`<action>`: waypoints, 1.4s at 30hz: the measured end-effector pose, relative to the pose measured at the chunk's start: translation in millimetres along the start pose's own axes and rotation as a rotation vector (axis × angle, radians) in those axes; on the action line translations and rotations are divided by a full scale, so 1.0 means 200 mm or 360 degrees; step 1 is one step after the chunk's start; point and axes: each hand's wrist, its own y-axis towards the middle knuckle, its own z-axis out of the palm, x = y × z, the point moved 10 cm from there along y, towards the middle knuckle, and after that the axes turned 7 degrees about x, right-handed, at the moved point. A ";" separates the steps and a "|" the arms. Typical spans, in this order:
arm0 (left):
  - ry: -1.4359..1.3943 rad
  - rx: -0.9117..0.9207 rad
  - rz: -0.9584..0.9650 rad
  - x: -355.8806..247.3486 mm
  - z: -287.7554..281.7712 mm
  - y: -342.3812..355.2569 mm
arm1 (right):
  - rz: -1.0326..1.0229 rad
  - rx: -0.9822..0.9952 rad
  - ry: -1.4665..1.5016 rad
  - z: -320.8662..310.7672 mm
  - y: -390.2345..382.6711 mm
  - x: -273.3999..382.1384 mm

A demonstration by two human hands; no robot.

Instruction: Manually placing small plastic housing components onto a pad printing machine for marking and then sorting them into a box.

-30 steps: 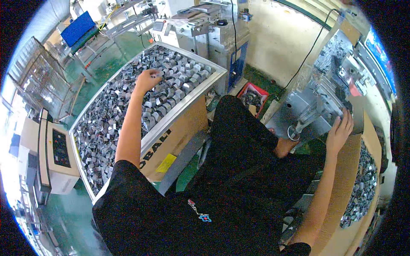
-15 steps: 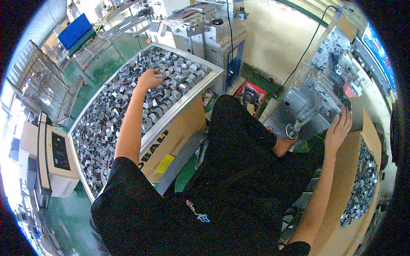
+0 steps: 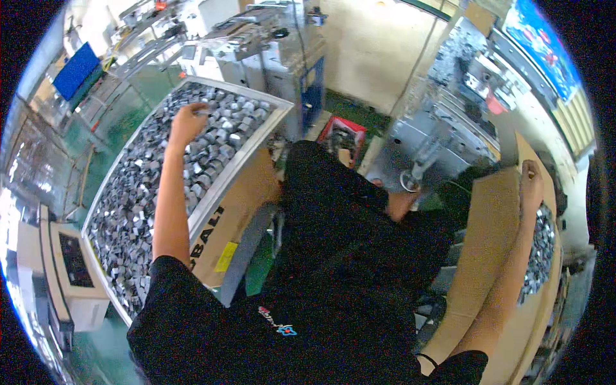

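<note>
My left hand (image 3: pixel 189 120) is over a large metal-rimmed tray (image 3: pixel 258 144) heaped with small grey metal pieces (image 3: pixel 226 131), its fingers pinched on one small piece. My right hand (image 3: pixel 531 186) is at the upper part of an open cardboard box (image 3: pixel 481 250) of similar dark pieces (image 3: pixel 538 250), fingers curled together. What they hold, if anything, is too blurred to make out. To its left stands a steel press machine (image 3: pixel 428 135) with a round pedal-like fitting low down.
A red crate (image 3: pixel 340 122) of parts sits on the floor ahead, between two machines. Another machine (image 3: pixel 269 45) stands behind the tray. A beige control unit (image 3: pixel 90 301) is at the lower left, and a blue panel (image 3: pixel 76 70) stands farther back. My knees and bare foot are in the middle.
My right hand has left the press, moving rightward over the cardboard box, and its fingers have curled. The view has swung, shifting the scene leftward. My left hand stays over the tray.
</note>
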 end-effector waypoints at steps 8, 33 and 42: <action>-0.0386 -0.0050 0.0803 -1.02 0.11 0.01 | 0.0359 0.0345 -0.0868 -0.09 -0.21 -1.08; -0.1013 0.0499 0.1442 -3.24 1.12 -0.21 | 0.0909 -0.0029 -0.0287 -0.15 -0.34 -0.98; -0.0908 0.0605 0.1474 -3.26 1.13 -0.24 | 0.0819 -0.0705 0.0261 -0.32 -0.40 -1.16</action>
